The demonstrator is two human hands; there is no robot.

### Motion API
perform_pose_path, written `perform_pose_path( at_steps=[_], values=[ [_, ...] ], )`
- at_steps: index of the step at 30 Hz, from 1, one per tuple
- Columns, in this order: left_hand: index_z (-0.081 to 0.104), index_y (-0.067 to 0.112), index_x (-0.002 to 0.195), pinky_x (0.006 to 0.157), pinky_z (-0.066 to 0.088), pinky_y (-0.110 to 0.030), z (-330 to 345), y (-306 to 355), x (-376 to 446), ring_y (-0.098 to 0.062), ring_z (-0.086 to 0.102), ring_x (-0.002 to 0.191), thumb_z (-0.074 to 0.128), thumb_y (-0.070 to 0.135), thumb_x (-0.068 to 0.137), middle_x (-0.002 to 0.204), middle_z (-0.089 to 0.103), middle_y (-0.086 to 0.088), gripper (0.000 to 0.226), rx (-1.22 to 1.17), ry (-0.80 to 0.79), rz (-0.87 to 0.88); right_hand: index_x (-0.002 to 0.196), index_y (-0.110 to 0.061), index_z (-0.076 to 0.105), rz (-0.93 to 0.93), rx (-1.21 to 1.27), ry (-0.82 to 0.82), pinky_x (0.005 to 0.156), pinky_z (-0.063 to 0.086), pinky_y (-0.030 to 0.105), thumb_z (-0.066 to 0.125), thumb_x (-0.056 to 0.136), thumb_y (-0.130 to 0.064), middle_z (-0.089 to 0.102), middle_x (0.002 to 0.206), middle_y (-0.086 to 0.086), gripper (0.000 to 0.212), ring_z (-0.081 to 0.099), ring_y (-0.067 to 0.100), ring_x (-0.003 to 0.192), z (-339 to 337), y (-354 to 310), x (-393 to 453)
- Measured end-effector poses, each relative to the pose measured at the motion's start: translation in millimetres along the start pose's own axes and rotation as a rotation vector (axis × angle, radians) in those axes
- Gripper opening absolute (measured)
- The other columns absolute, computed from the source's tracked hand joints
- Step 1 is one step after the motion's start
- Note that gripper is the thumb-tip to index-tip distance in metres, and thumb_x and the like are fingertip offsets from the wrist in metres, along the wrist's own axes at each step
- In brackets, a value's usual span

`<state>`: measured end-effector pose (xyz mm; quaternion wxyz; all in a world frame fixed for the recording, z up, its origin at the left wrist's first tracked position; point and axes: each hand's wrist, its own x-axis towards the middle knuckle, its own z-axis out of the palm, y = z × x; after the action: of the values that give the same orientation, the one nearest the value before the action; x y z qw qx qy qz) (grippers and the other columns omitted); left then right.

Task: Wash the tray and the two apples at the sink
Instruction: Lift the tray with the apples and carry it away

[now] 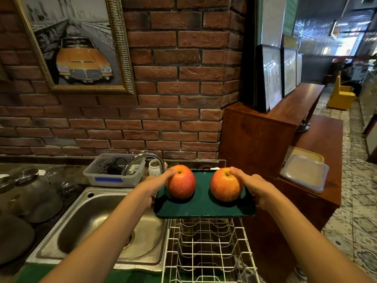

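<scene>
A dark green tray [204,209] is held level above the white wire rack, just right of the steel sink [95,219]. Two red-orange apples stand on it: the left apple [181,182] and the right apple [225,185]. My left hand [155,184] grips the tray's left edge, its thumb pressed on top of the left apple. My right hand [255,186] grips the right edge, thumb on top of the right apple. The fingers under the tray are hidden.
A curved chrome tap [140,160] arches behind the sink. A clear tub of scrubbers [114,170] and a small white cup [154,167] stand at the brick wall. Pot lids and pans [26,193] fill the left counter. A white wire dish rack [206,248] sits below the tray, a wooden cabinet [255,139] to the right.
</scene>
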<state>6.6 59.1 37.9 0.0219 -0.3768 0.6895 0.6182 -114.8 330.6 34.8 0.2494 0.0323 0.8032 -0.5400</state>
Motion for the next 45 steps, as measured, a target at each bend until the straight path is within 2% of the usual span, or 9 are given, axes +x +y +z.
perform_pose_path(
  at_steps=[6,10,13,24,28,32,37,42,45],
  values=[
    [0.041,0.012,0.146,0.105,0.045,-0.056,3.7,-4.7,-1.2,-0.042,0.049,0.127,0.073,0.067,0.073,0.144,0.047,-0.021,0.097,0.015,-0.013,-0.003,0.144,-0.008,0.038,0.015,0.006,0.001,0.085,0.047,0.048,0.069,0.073,-0.07,0.045,0.142,0.021,0.099,0.049,0.041,0.124,-0.3,4.7,-4.3],
    [0.047,0.013,0.141,0.1,0.049,-0.054,6.9,-9.0,-1.3,-0.04,0.054,0.118,0.073,0.066,0.073,0.137,0.052,-0.021,0.09,0.005,-0.024,-0.031,0.145,-0.008,0.036,0.026,0.01,0.004,0.1,0.045,0.055,0.069,0.072,-0.07,0.042,0.145,0.022,0.101,0.046,0.042,0.129,-1.2,10.3,-5.2],
    [0.045,0.014,0.142,0.099,0.049,-0.053,8.0,-13.0,-0.6,-0.041,0.054,0.118,0.073,0.066,0.074,0.138,0.05,-0.02,0.091,0.005,-0.018,-0.041,0.144,-0.007,0.037,0.034,0.019,0.001,0.103,0.044,0.057,0.07,0.073,-0.069,0.042,0.145,0.022,0.1,0.046,0.042,0.129,-0.4,13.1,-7.1],
    [0.039,0.018,0.141,0.094,0.051,-0.052,6.0,-19.6,-1.9,-0.036,0.056,0.108,0.07,0.071,0.072,0.132,0.051,-0.017,0.093,0.014,-0.006,-0.047,0.142,-0.004,0.041,0.006,0.005,0.013,0.098,0.046,0.051,0.067,0.072,-0.073,0.045,0.143,0.022,0.101,0.048,0.041,0.126,3.9,15.9,-8.4],
    [0.04,0.017,0.141,0.087,0.052,-0.049,4.2,-22.3,-1.0,-0.034,0.055,0.103,0.069,0.071,0.073,0.126,0.051,-0.015,0.092,0.012,-0.015,-0.037,0.141,-0.005,0.043,0.003,0.007,-0.004,0.103,0.043,0.053,0.065,0.069,-0.075,0.045,0.143,0.021,0.103,0.046,0.04,0.129,4.6,19.0,-9.9],
    [0.039,0.017,0.142,0.089,0.051,-0.049,4.9,-25.5,-0.8,-0.036,0.053,0.109,0.069,0.072,0.073,0.136,0.05,-0.018,0.093,0.013,-0.007,-0.027,0.138,-0.004,0.046,-0.006,0.011,-0.001,0.091,0.043,0.047,0.063,0.066,-0.077,0.046,0.141,0.02,0.103,0.048,0.039,0.126,6.3,20.1,-12.8],
    [0.04,0.016,0.141,0.082,0.051,-0.046,5.3,-24.5,-2.6,-0.035,0.055,0.109,0.068,0.073,0.072,0.134,0.05,-0.017,0.093,0.003,-0.012,-0.027,0.142,-0.003,0.042,-0.01,0.02,0.0,0.1,0.041,0.051,0.062,0.057,-0.081,0.044,0.145,0.021,0.117,0.044,0.041,0.131,5.9,17.5,-16.0],
    [0.041,0.015,0.14,0.095,0.052,-0.052,4.8,-24.6,-2.7,-0.038,0.055,0.115,0.068,0.073,0.072,0.137,0.05,-0.019,0.093,0.004,-0.008,-0.025,0.144,-0.003,0.039,-0.012,0.024,0.001,0.101,0.041,0.052,0.06,0.047,-0.083,0.042,0.146,0.021,0.127,0.043,0.041,0.132,6.1,13.9,-19.1],
    [0.04,0.016,0.141,0.091,0.052,-0.05,5.1,-23.5,-4.2,-0.037,0.055,0.115,0.068,0.073,0.072,0.137,0.05,-0.019,0.094,0.01,-0.009,-0.032,0.146,-0.003,0.038,-0.006,0.028,0.002,0.104,0.04,0.054,0.061,0.048,-0.083,0.041,0.148,0.022,0.129,0.043,0.042,0.133,6.6,13.5,-20.2]
  ],
)
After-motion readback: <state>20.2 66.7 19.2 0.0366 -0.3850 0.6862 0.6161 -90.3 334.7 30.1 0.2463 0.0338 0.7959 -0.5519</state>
